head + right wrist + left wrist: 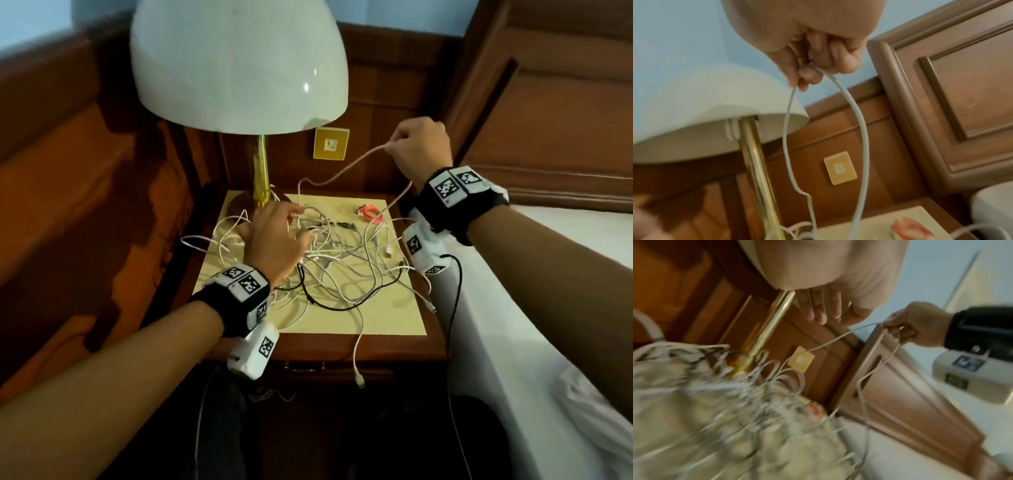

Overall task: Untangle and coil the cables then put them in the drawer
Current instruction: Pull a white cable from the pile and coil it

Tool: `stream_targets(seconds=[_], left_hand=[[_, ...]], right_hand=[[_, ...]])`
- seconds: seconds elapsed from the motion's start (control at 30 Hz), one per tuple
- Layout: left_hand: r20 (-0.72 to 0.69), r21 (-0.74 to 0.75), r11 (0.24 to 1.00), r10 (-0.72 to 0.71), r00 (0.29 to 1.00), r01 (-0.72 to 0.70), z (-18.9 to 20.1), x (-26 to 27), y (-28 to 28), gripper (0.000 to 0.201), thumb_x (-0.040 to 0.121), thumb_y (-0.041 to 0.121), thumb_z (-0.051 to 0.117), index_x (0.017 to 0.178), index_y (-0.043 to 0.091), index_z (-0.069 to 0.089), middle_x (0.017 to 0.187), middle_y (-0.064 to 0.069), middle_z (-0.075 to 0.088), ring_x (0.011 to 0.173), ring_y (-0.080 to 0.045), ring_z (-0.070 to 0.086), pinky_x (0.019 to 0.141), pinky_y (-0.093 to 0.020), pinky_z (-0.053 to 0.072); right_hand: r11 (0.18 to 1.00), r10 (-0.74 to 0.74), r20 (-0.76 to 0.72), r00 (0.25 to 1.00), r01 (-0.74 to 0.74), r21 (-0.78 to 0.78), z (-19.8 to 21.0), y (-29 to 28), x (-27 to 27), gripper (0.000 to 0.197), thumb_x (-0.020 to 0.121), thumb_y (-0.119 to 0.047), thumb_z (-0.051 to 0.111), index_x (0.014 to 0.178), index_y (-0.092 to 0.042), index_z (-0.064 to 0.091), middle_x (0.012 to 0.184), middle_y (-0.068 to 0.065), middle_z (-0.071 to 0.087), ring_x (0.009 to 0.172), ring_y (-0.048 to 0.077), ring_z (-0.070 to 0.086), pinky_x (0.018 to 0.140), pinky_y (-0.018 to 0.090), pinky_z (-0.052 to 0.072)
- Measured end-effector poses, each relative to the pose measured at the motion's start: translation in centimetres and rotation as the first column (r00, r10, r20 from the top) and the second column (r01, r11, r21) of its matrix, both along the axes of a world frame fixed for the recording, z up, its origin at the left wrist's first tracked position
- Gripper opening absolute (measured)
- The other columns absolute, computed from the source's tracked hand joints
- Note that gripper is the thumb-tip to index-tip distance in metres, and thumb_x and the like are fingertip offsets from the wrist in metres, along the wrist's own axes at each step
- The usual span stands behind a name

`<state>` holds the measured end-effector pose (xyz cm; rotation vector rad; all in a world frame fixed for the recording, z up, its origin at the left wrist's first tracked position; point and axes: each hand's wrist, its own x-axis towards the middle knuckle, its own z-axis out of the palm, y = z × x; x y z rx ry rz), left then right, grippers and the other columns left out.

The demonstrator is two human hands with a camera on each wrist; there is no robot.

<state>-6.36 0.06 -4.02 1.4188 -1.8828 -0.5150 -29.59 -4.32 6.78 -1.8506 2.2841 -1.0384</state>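
Right hand [422,147] pinching lifted white cable [346,168] — left hand [274,236] over tangle [342,260].

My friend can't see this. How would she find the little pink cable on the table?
Find the big lamp with the gold pole on the nightstand. Go right, past the messy pile of white cables, to the back of the tabletop. The pink cable lies there bunched up by itself, the only bright pink one.

A wooden nightstand [394,346] carries a brass lamp [261,171], tangled white cables [342,260] and a coiled pink cable [371,214].
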Motion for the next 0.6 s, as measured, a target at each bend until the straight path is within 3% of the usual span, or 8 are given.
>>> stream_targets(seconds=[0.07,0.13,0.23,0.33,0.47,0.6], left_hand=[[-0.135,-0.045,0.996,-0.081,0.988,0.076,3.7,-1.9,0.0,0.034,0.084,0.022,0.065,0.117,0.026,0.055,0.117,0.007,0.054,0.112,-0.012,0.050,0.100,-0.040,0.038],[-0.199,-0.092,0.981,-0.185,0.962,0.169,7.4,-3.6,0.1,0.044,0.084,0.019,0.066,0.125,0.023,0.051,0.126,0.003,0.049,0.116,-0.013,0.048,0.102,-0.036,0.041],[-0.170,-0.205,0.952,-0.262,0.950,0.226,12.2,-5.6,0.4,0.064,0.080,0.021,0.071,0.137,0.019,0.040,0.141,-0.002,0.038,0.130,-0.018,0.035,0.108,-0.032,0.032],[-0.200,-0.173,0.950,-0.291,0.936,0.259,15.9,-7.1,0.3,0.076,0.081,0.027,0.071,0.143,0.021,0.029,0.147,-0.002,0.034,0.136,-0.019,0.029,0.110,-0.034,0.030],[-0.279,-0.048,0.953,-0.301,0.912,0.300,19.1,-7.7,-0.4,0.076,0.084,0.037,0.070,0.144,0.024,0.025,0.139,0.000,0.050,0.122,-0.015,0.047,0.094,-0.030,0.042],[-0.316,0.025,0.956,-0.269,0.910,0.292,22.5,-7.5,-1.6,0.066,0.086,0.040,0.065,0.141,0.021,0.034,0.121,0.001,0.063,0.114,-0.017,0.056,0.088,-0.026,0.037]], right_hand=[[0.994,-0.008,0.051,0.999,0.014,-0.112,2.3,1.4,0.0,0.012,0.081,-0.018,0.058,0.072,-0.023,0.063,0.091,0.007,0.067,0.085,0.021,0.060,0.069,0.026,0.043],[0.981,0.002,0.037,0.999,0.005,-0.195,4.7,3.1,0.2,0.010,0.083,-0.017,0.058,0.077,-0.019,0.065,0.086,0.003,0.064,0.083,0.017,0.055,0.065,0.021,0.037],[0.944,0.035,-0.007,0.999,-0.035,-0.328,8.6,5.1,0.2,0.009,0.083,-0.014,0.061,0.078,-0.013,0.069,0.075,-0.001,0.061,0.073,0.014,0.054,0.058,0.016,0.035],[0.917,0.130,-0.014,0.991,-0.126,-0.378,12.6,6.1,0.2,0.007,0.079,-0.011,0.065,0.072,-0.011,0.067,0.063,-0.006,0.057,0.060,0.009,0.051,0.059,0.021,0.039],[0.914,0.213,-0.018,0.977,-0.206,-0.350,17.7,5.8,0.7,0.004,0.076,-0.009,0.070,0.073,-0.007,0.071,0.053,-0.015,0.052,0.051,-0.002,0.047,0.061,0.019,0.038],[0.902,0.211,-0.047,0.976,-0.213,-0.376,23.8,5.3,1.0,0.004,0.078,-0.007,0.069,0.075,-0.007,0.071,0.037,-0.022,0.050,0.041,-0.007,0.048,0.050,0.012,0.035]])
